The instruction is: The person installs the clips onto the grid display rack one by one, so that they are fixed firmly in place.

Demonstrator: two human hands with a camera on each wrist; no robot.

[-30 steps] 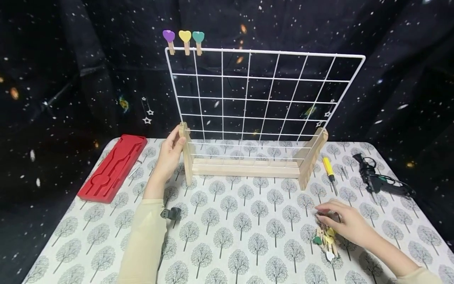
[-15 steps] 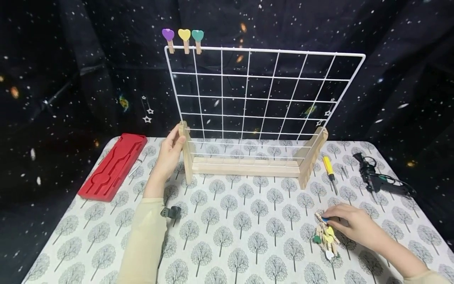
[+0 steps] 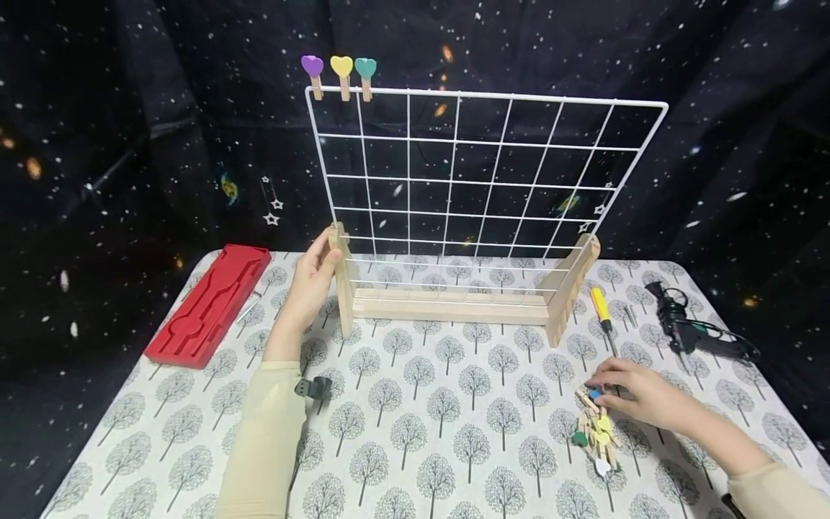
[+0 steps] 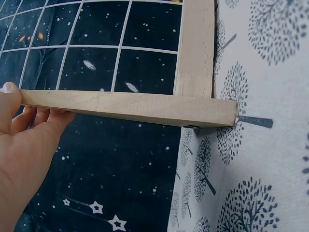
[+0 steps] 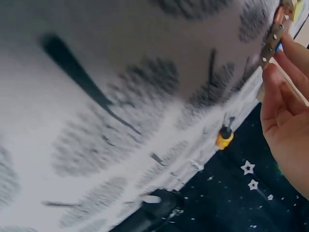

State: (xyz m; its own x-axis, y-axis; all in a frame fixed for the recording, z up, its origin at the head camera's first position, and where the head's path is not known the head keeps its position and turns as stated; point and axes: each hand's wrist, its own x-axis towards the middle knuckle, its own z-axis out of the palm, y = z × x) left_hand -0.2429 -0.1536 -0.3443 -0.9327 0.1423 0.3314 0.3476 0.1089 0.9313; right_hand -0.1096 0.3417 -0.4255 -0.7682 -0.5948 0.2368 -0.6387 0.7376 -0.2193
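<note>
My left hand (image 3: 310,285) grips the left wooden upright (image 3: 342,285) of a stand holding a white wire grid (image 3: 447,180). In the left wrist view, the thumb and fingers lie on either side of that wooden upright (image 4: 130,107). Three heart clothespins, purple (image 3: 313,67), yellow (image 3: 341,67) and teal (image 3: 366,68), are clipped along the grid's top left. At the table's right, my right hand (image 3: 638,393) pinches a blue heart clothespin (image 3: 595,394), partly covered by the fingers. Just below lies a small pile of clothespins with yellow (image 3: 604,429), green (image 3: 579,437) and white (image 3: 602,467) hearts.
A red moulded tray (image 3: 207,306) lies at the left, a thin metal tool (image 3: 248,308) beside it. Right of the stand are a yellow-handled screwdriver (image 3: 600,306) and a black corded tool (image 3: 697,328). A dark starry cloth (image 3: 130,144) hangs behind the table.
My right hand has shifted slightly right and upward at the top of the pile, bringing the blue heart clothespin into sight. My left hand has stayed on the upright.
</note>
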